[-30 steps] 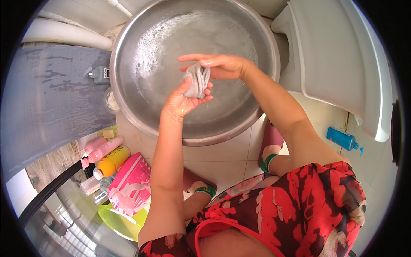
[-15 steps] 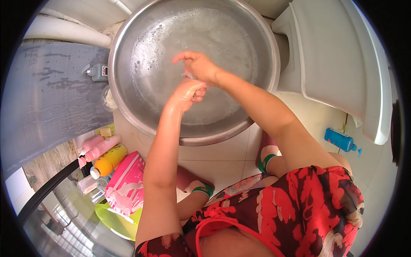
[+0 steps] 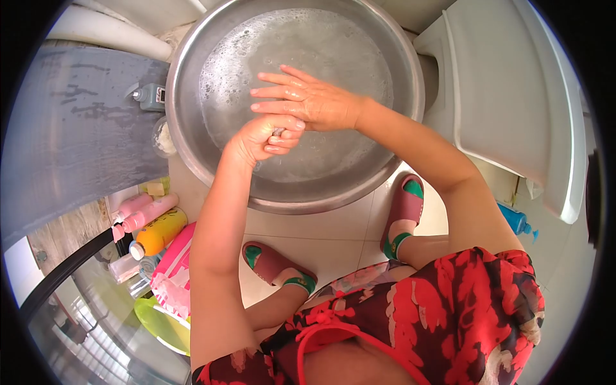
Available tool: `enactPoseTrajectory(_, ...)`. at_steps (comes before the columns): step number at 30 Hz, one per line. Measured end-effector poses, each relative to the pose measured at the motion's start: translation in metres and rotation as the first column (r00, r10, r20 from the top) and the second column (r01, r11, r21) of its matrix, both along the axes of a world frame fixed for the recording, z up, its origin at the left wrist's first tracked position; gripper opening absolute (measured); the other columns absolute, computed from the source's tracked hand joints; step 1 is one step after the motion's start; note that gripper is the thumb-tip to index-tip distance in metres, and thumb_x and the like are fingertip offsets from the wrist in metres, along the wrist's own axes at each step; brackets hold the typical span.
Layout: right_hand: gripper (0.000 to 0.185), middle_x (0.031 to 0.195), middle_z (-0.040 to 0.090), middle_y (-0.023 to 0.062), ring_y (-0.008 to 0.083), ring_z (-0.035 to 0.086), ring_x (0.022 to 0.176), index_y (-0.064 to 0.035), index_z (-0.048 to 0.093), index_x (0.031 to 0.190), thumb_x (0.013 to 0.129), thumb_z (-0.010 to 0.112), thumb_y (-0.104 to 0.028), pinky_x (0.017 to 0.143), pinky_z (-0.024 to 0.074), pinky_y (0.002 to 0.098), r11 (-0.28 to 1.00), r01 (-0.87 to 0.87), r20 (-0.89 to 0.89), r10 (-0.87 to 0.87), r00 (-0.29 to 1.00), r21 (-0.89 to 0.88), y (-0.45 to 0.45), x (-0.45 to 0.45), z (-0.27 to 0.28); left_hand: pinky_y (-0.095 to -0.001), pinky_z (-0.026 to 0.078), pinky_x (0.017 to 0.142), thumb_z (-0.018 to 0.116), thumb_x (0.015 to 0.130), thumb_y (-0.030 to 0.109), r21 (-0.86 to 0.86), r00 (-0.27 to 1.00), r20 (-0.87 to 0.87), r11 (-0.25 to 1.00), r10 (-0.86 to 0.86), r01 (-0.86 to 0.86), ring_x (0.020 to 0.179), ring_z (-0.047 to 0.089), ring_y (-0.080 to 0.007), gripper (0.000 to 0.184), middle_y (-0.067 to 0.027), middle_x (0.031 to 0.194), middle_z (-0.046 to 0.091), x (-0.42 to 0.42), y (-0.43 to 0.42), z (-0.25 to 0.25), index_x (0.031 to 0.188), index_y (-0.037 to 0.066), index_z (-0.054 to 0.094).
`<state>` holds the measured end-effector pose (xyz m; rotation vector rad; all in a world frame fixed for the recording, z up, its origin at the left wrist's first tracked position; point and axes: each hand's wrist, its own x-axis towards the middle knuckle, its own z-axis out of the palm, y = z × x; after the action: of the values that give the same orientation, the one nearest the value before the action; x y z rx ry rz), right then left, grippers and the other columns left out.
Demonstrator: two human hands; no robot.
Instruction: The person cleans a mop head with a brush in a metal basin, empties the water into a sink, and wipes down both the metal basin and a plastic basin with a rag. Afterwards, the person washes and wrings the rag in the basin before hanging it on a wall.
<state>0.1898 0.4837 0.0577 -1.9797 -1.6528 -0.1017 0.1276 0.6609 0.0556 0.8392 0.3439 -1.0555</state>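
Observation:
Over a wide metal basin [image 3: 333, 204] of cloudy, sudsy water, my two wet hands meet. My left hand [image 3: 266, 136] is closed in a fist, thumb on top, pressed against the underside of my right hand. A small greyish bit shows between its curled fingers, too small to name. My right hand [image 3: 314, 102] is open, its fingers stretched out to the left and spread apart, with a wet shine on the skin. White foam [image 3: 224, 70] floats at the basin's left side.
A grey pump bottle [image 3: 152, 97] and a small bowl [image 3: 165, 138] stand left of the basin. Pink bottles [image 3: 151, 213], a yellow bottle [image 3: 162, 232] and a pink bag [image 3: 173, 276] are lower left. A blue pump bottle [image 3: 513, 219] lies right, below a pale plastic piece [image 3: 507, 96].
My right hand has opened from a bent pose, its fingers now spread. My left fist has shifted slightly left and up, still touching the right hand.

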Motion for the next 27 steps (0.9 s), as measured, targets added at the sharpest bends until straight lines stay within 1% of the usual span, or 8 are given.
enactPoseTrajectory(4,0.076,0.113,0.054,0.0059,0.0262,0.053,0.114,-0.0264,0.035,0.146,0.077,0.060,-0.003,0.085,0.0517,0.0397,0.962,-0.113,-0.235,0.053,0.971,-0.249,-0.002,0.003,0.002,-0.0161,0.020,0.033,0.063,0.085,0.015,-0.022,0.996,0.013,0.996,-0.090,0.090,0.041,0.032,-0.0022,0.034,0.0028,0.055,0.040,0.001,0.002,0.001,0.058,0.014,0.043)
enactPoseTrajectory(6,0.069,0.090,0.052,0.0064,0.0256,0.061,0.084,-0.0247,0.036,0.145,0.081,0.057,-0.008,0.062,0.0532,0.0367,0.976,-0.012,-0.011,0.010,1.000,-0.216,-0.002,-0.002,-0.002,-0.0179,0.021,0.034,0.064,0.085,0.014,0.054,0.990,0.011,0.989,-0.140,0.139,0.042,0.032,-0.0033,0.032,0.0029,0.055,0.039,0.003,-0.002,0.011,0.060,0.013,0.044)
enactPoseTrajectory(9,0.066,0.087,0.057,0.0105,0.0282,0.063,0.073,-0.0147,0.033,0.146,0.083,0.054,-0.010,0.056,0.0533,0.0378,0.944,0.091,0.030,-0.086,0.996,-0.317,-0.007,-0.009,-0.004,-0.0211,0.022,0.038,0.065,0.083,0.011,0.232,0.977,0.033,0.953,-0.209,0.196,0.045,0.032,-0.0049,0.028,0.0030,0.057,0.040,0.007,-0.007,0.018,0.064,0.012,0.044)
enactPoseTrajectory(14,0.046,0.082,0.065,0.0158,0.0314,0.066,0.071,0.0005,0.047,0.128,0.083,0.053,-0.008,0.056,0.0533,0.0388,0.863,0.266,0.043,-0.274,0.961,-0.429,0.007,-0.014,-0.006,-0.0286,0.033,0.047,0.065,0.077,0.003,0.682,0.874,0.133,0.684,-0.466,0.261,0.053,0.042,-0.0102,0.019,-0.0013,0.064,0.049,0.027,-0.012,0.011,0.072,0.008,0.047)
enactPoseTrajectory(17,0.030,0.085,0.068,0.0171,0.0318,0.067,0.076,0.0006,0.058,0.110,0.082,0.054,-0.008,0.061,0.0537,0.0394,0.752,0.352,-0.006,-0.428,0.904,-0.557,0.016,-0.012,-0.003,-0.0346,0.041,0.047,0.058,0.078,0.001,0.823,0.662,0.477,0.559,-0.578,-0.104,0.056,0.055,-0.0214,0.016,-0.0093,0.069,0.057,0.024,-0.021,-0.006,0.088,0.006,0.047)
enactPoseTrajectory(19,0.022,0.086,0.069,0.0170,0.0314,0.068,0.079,-0.0023,0.063,0.101,0.082,0.055,-0.008,0.064,0.0539,0.0402,0.703,0.379,-0.031,-0.495,0.868,-0.602,0.019,-0.012,-0.002,-0.0417,0.049,0.057,0.054,0.082,0.007,0.943,0.521,0.269,0.110,-0.810,-0.315,0.070,0.066,-0.0304,0.014,-0.0148,0.076,0.066,0.021,-0.027,0.006,0.096,0.004,0.049)
enactPoseTrajectory(23,0.016,0.092,0.070,0.0145,0.0304,0.067,0.089,-0.0069,0.069,0.090,0.083,0.056,-0.013,0.076,0.0526,0.0435,0.613,0.380,-0.220,-0.682,0.698,-0.693,0.029,-0.022,0.003,-0.0440,0.050,0.070,0.054,0.082,0.011,0.941,0.328,0.159,0.043,-0.931,-0.334,0.079,0.065,-0.0339,0.022,-0.0146,0.081,0.068,0.026,-0.014,0.009,0.103,0.008,0.049)
enactPoseTrajectory(27,0.021,0.094,0.070,0.0160,0.0330,0.066,0.092,-0.0029,0.069,0.091,0.082,0.056,-0.017,0.076,0.0518,0.0409,0.632,0.410,-0.503,-0.774,0.386,-0.658,0.032,-0.034,0.000,-0.0410,0.051,0.057,0.057,0.081,0.011,0.847,0.000,0.170,0.146,-0.985,-0.512,0.069,0.067,-0.0289,0.012,-0.0121,0.075,0.067,0.028,-0.002,0.004,0.092,0.008,0.052)
